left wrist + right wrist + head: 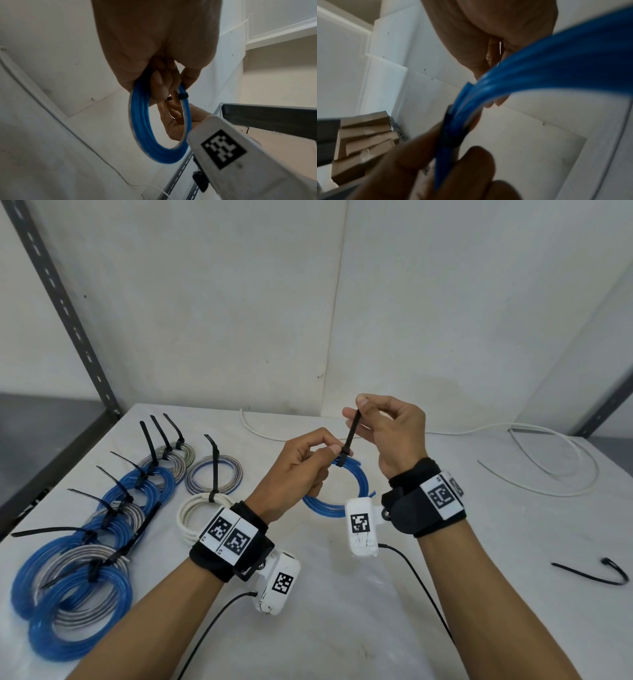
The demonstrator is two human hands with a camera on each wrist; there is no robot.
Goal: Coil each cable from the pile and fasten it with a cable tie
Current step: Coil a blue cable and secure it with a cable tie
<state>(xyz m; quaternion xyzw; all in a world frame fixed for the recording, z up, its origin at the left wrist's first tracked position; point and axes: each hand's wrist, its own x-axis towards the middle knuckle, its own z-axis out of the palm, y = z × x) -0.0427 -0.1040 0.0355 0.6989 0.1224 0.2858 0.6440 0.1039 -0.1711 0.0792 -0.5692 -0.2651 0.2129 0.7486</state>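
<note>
A small blue cable coil [356, 487] hangs above the white table, held at its top by my left hand [308, 463], whose thumb and fingers pinch it beside the head of a black cable tie [350, 436]. My right hand [383, 426] pinches the tie's free tail, which stands up from the coil. In the left wrist view the blue coil [139, 121] hangs from my fingers with the tie's head [182, 96] wrapped round it. The right wrist view shows the blue strands [522, 83] and the black tie band [452, 134] close up and blurred.
Several tied coils, blue [68, 604], grey [214, 477] and white [191, 515], lie in rows on the table's left. A loose white cable [548, 460] sprawls at the back right. One spare black cable tie [596, 575] lies at the right edge. A metal shelf post [65, 309] rises at left.
</note>
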